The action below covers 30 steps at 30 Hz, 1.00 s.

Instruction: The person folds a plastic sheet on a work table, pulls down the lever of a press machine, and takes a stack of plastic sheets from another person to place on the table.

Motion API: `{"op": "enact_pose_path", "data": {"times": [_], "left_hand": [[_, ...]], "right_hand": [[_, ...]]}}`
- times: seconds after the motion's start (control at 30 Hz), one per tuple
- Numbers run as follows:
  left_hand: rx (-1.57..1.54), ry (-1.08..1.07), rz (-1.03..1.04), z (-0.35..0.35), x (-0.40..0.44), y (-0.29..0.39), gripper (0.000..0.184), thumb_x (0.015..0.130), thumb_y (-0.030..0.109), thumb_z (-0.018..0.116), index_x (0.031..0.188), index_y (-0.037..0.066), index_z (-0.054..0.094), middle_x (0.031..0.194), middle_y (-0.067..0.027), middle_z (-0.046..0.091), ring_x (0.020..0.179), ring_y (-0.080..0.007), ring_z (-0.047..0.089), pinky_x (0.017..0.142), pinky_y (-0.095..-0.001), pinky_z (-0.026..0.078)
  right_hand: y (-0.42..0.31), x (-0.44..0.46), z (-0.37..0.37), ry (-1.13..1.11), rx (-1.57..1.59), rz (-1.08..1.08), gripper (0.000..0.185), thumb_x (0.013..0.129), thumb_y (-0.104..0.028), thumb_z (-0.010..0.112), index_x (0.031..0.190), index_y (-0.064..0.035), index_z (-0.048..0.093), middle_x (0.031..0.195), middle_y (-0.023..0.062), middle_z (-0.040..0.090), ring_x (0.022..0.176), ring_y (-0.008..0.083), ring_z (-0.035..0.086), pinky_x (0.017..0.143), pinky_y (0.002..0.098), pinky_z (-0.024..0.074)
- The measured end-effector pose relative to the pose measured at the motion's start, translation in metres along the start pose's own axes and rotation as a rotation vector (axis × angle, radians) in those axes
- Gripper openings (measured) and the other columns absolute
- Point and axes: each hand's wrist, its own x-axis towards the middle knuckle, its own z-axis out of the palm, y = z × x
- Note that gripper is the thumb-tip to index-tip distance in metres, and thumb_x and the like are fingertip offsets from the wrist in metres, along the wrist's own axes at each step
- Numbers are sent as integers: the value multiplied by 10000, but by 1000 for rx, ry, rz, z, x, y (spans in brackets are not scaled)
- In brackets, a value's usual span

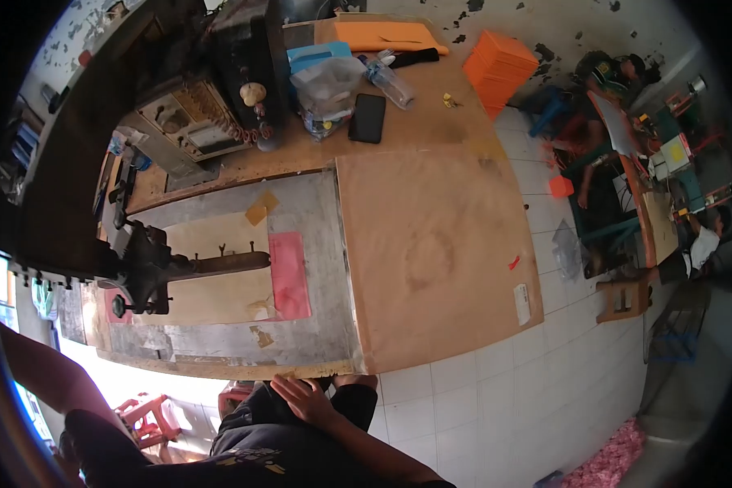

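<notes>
My right hand (305, 398) lies at the front edge of the worktable, above my lap, with its fingers stretched out and nothing held in them. My left arm (53, 370) reaches out to the left picture edge, and its hand is out of sight. In front of me a dark metal machine arm (220, 263) with bolts and a knob extends over a grey metal plate (317, 211). Beneath the arm are a beige sheet (211, 302), a pink sheet (289, 272) and a small tan paper piece (260, 207).
A brown board (439, 260) covers the table's right side. Farther back are a black phone-like slab (368, 118), a plastic bottle (392, 85), plastic bags (325, 85) and an orange stack (498, 67). Two people work at right near a stool (624, 299).
</notes>
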Motion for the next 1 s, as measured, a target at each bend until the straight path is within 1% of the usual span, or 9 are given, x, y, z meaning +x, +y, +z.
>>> {"op": "enact_pose_path", "data": {"times": [0.17, 0.27, 0.33, 0.47, 0.57, 0.67, 0.73, 0.9, 1.0], "left_hand": [[-8, 20, -98, 7, 22, -13, 411, 1039, 267, 448, 1356, 34, 568, 1269, -143, 532, 1223, -274, 437, 1056, -481, 258], [-19, 49, -140, 4, 33, -19, 421, 1041, 260, 436, 1371, 27, 554, 1303, -156, 521, 1257, -288, 423, 1084, -496, 239], [-26, 83, -159, -4, 37, -19, 428, 1042, 255, 428, 1382, 23, 545, 1326, -164, 514, 1280, -298, 414, 1102, -506, 226], [-52, 144, -197, -17, 38, -18, 443, 1044, 246, 411, 1403, 13, 527, 1372, -180, 500, 1326, -318, 396, 1138, -527, 201], [-75, 181, -216, -21, 37, -15, 454, 1046, 239, 399, 1419, 6, 513, 1407, -192, 490, 1361, -333, 382, 1165, -543, 182], [-99, 223, -229, -27, 35, -7, 465, 1048, 231, 387, 1435, -1, 499, 1442, -205, 479, 1395, -347, 368, 1192, -558, 163], [-106, 250, -235, -33, 35, 0, 472, 1049, 227, 378, 1445, -5, 490, 1465, -213, 472, 1418, -357, 359, 1211, -568, 150], [-146, 364, -240, -45, 36, 24, 492, 1052, 215, 358, 1472, -17, 467, 1522, -233, 454, 1476, -382, 337, 1256, -594, 118], [-225, 477, -262, -59, 41, 35, 503, 1054, 208, 346, 1487, -24, 453, 1557, -246, 444, 1510, -397, 323, 1283, -610, 99]], "right_hand": [[-7, 28, -110, -293, 297, 108, 599, 867, -4, 614, 1458, -50, 529, 1580, 91, 463, 1504, 263, 394, 1075, 472, 465], [7, 22, -158, -258, 375, 253, 476, 875, -2, 629, 1350, -33, 614, 1360, 97, 654, 1252, 314, 621, 1017, 452, 498], [18, 31, -197, -187, 231, 343, 436, 899, -44, 642, 1334, -45, 622, 1340, 120, 653, 1198, 311, 636, 1038, 440, 473], [52, 35, -236, 156, -131, 524, 394, 913, -141, 696, 1288, -46, 619, 1359, 224, 588, 1269, 409, 561, 1075, 505, 427], [67, 41, -253, 89, -452, 566, 387, 912, -183, 718, 1256, -46, 604, 1459, 266, 467, 1355, 474, 448, 1116, 577, 370], [80, 36, -256, 17, -410, 523, 405, 911, -231, 728, 1246, -49, 589, 1520, 287, 368, 1406, 498, 363, 1140, 613, 327], [84, 34, -259, 4, -412, 484, 407, 919, -253, 720, 1246, -54, 582, 1512, 280, 388, 1406, 482, 376, 1147, 604, 326], [105, 26, -278, 185, -276, 568, 432, 911, -251, 725, 1263, -54, 569, 1524, 265, 386, 1408, 472, 377, 1145, 597, 314], [133, 6, -297, -31, -412, 456, 468, 912, -237, 720, 1304, -48, 546, 1520, 265, 396, 1400, 474, 384, 1149, 591, 313]]}}
